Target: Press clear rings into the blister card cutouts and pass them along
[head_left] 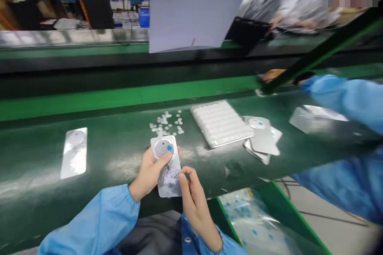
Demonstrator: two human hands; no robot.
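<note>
My left hand [152, 169] grips a silvery metal plate [168, 167] with a round raised disc and a small blue dot near its top; the thumb presses on the disc. My right hand [191, 191] pinches the plate's lower right edge with thumb and forefinger. Both hands hover just over the dark green conveyor belt [113, 155]. A scatter of several small round white discs [166, 123] lies on the belt just beyond the plate.
Another silvery plate [74, 152] lies to the left on the belt. A white ribbed tray [220, 122] and a stack of plates [263, 137] sit to the right. A co-worker's blue sleeve [347, 99] reaches in from the right. A bag of blue-dotted stickers [251, 223] hangs below.
</note>
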